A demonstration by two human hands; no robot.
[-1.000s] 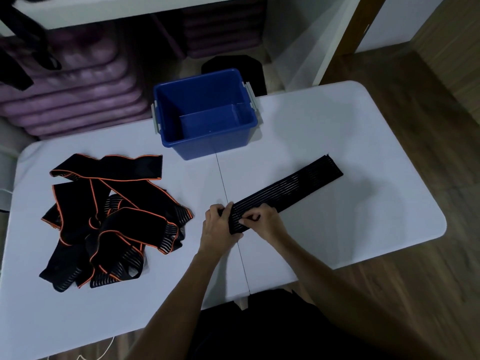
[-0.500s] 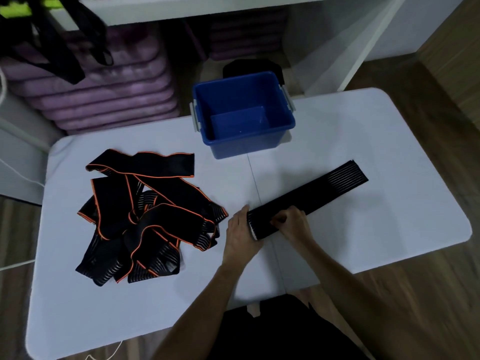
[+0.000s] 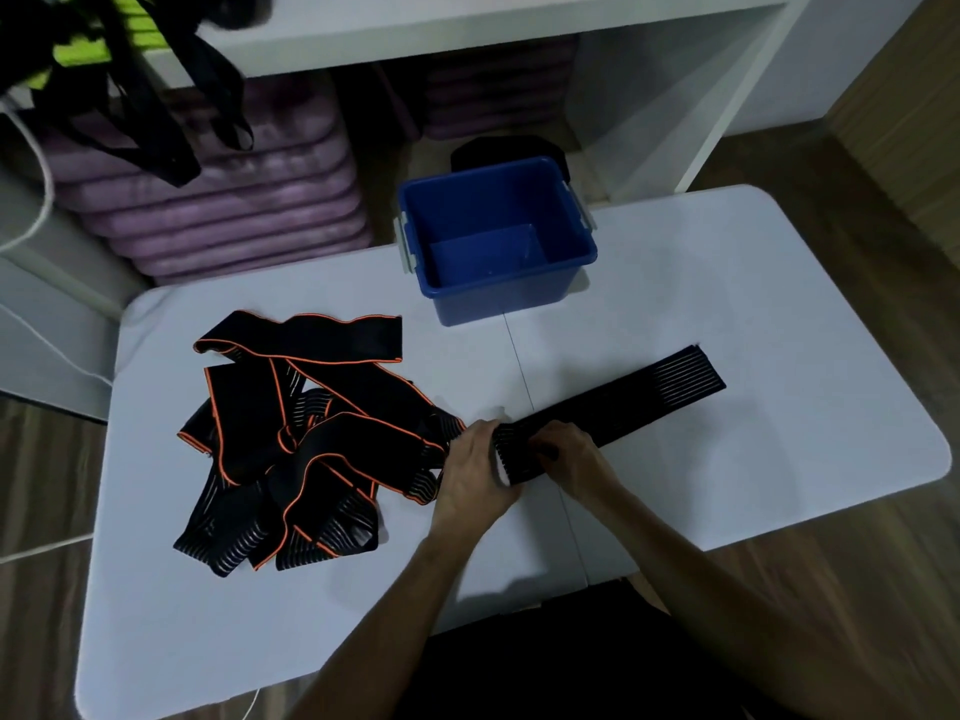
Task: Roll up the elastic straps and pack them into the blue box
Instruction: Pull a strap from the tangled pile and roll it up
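Note:
A long black elastic strap [image 3: 623, 402] lies flat across the white table [image 3: 779, 407], running up to the right. Its near end is curled into a small roll between my hands. My left hand [image 3: 475, 472] grips that rolled end from the left, and my right hand [image 3: 569, 457] presses on it from the right. A heap of several black straps with orange edges [image 3: 306, 439] lies to the left of my hands. The blue box [image 3: 496, 239] stands at the table's far edge with nothing visible inside it.
Purple mats [image 3: 218, 200] are stacked under a white shelf [image 3: 467, 28] behind the table. Black and yellow-green gear [image 3: 104, 59] hangs at the upper left. Wooden floor [image 3: 857, 589] surrounds the table on the right. A white cable [image 3: 36, 200] runs along the left.
The camera has tilted, so the table sits lower and further right in view. My hands have rolled the strap's near end a little further, and the flat part looks shorter.

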